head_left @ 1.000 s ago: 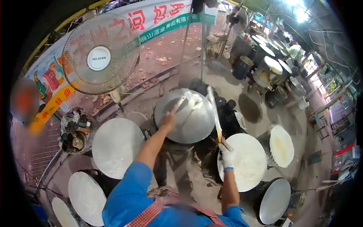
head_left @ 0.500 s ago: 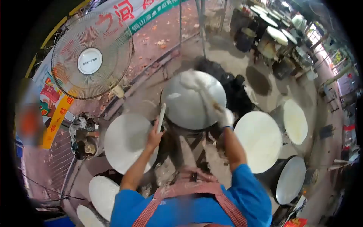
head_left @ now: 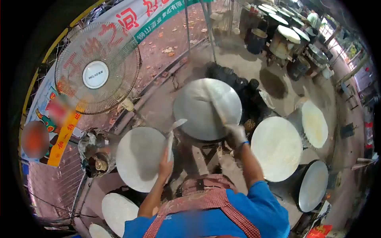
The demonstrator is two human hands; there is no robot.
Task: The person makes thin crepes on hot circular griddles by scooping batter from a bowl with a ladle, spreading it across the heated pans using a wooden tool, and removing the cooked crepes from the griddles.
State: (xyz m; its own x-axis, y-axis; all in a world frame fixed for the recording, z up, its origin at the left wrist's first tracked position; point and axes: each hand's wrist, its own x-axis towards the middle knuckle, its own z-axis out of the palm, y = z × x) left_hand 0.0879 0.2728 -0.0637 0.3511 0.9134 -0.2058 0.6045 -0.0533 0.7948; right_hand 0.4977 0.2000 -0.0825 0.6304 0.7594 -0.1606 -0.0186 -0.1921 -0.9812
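My left hand (head_left: 166,163), bare, is closed round a pale flat tool (head_left: 170,143) with a whitish tip, held upright beside a round batter-covered griddle (head_left: 139,158). My right hand (head_left: 237,134), in a white glove, grips the lower end of a long wooden spatula (head_left: 214,104). The spatula's far end lies over the round grey metal griddle (head_left: 190,111) in front of me. A faint whitish smear shows near that far end. On the right stands another round griddle with a pale layer (head_left: 276,148).
A fan (head_left: 95,74) stands at the upper left before a banner. Black lumps (head_left: 254,97) lie beside the central griddle. More griddles (head_left: 314,123) stand right and lower left, with a bare grey one (head_left: 313,186) at lower right. A person (head_left: 313,20) is far back.
The white lump on the central griddle is no longer seen as a lump. My left hand has drawn back left with its tool, and my right hand has brought the spatula over the griddle.
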